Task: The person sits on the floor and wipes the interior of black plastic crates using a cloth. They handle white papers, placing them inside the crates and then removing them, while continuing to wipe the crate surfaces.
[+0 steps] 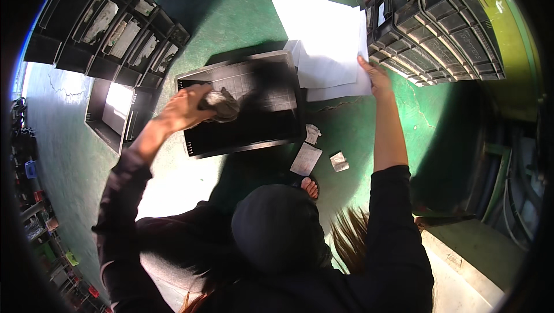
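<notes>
— What's the room like from where you stand?

— A green painted concrete floor (pixel 242 1), cracked in places, with bright sun patches and deep shadow. Stacks of black plastic crates (pixel 438 24) rise at the far right, and another row of black crates (pixel 109 24) with pale contents runs along the far left.

— And the person?

— Crouched in dark long sleeves over a shallow black plastic tray (pixel 254 134) that lies flat on the floor in front of them.

— What is the left hand doing?

— The left hand (pixel 184 108) is curled tight round a crumpled grey rag (pixel 222 105), pressing it onto the tray's inner bottom near its left end.

— The right one?

— The right hand (pixel 375 76) reaches forward, arm stretched out, fingers closed on the edge of some white paper sheets (pixel 329 42). Those sheets lie on the floor just past the tray's far right corner, touching the foot of the right crate stack.

— Anything else lying about?

— A few small scraps of white paper (pixel 306 158) on the floor just by the tray's near right corner, and a bare toe (pixel 310 187) showing behind them. A dry brown broom head (pixel 352 238) sits near the person's right side.
</notes>
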`<action>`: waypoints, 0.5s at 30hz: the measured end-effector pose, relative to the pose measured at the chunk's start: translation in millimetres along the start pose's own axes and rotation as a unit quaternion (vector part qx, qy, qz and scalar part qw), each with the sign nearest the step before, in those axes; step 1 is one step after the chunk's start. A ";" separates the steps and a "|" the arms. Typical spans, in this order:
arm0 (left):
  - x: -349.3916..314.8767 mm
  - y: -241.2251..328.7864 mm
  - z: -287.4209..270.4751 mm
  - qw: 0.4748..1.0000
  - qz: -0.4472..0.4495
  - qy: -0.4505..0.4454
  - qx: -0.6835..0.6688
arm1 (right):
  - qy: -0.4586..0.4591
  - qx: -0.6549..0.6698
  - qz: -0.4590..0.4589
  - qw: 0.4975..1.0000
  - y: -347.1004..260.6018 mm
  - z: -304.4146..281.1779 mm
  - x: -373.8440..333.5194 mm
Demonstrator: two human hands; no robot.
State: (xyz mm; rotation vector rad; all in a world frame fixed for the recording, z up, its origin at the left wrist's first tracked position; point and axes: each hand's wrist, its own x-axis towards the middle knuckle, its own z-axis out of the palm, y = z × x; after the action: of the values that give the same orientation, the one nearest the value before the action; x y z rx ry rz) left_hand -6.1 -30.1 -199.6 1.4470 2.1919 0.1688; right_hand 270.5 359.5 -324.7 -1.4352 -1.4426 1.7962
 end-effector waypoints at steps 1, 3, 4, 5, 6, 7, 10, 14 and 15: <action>-19.0 -5.3 -9.3 0.995 0.075 0.069 0.002 | -0.011 0.013 -0.008 1.000 -18.5 -0.5 -12.6; -42.3 50.6 -59.2 0.991 -0.039 0.025 -0.124 | -0.015 0.032 -0.023 0.999 -54.5 -12.4 -43.4; -62.6 60.2 -71.8 0.992 -0.015 0.059 -0.107 | -0.056 0.053 -0.048 0.996 -63.0 -16.9 -44.9; -79.6 59.8 -73.6 0.990 0.014 0.097 -0.099 | -0.092 0.064 -0.076 0.991 -71.5 -19.6 -46.8; -93.8 70.1 -81.7 0.988 0.006 0.107 -0.110 | -0.098 0.053 -0.092 0.990 -84.3 -17.9 -55.5; -111.6 81.2 -85.7 0.985 -0.012 0.121 -0.119 | -0.142 0.021 -0.121 0.982 -95.2 -10.2 -64.4; -149.1 96.9 -75.0 0.969 -0.065 0.133 -0.199 | -0.177 -0.172 -0.430 0.868 -107.8 69.0 -108.9; -165.2 95.2 -54.0 0.968 -0.114 0.129 -0.184 | -0.335 -0.350 -0.440 0.756 -39.4 161.8 -160.7; -165.4 91.5 -55.0 0.967 -0.124 0.144 -0.167 | -0.285 -0.447 -0.599 0.601 -13.8 171.1 -160.8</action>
State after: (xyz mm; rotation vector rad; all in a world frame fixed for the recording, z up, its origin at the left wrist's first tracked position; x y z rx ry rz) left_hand 94.3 -128.8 -62.0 1.0027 2.4048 0.6612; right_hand 175.3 156.8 -253.0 0.2599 -2.8108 0.5124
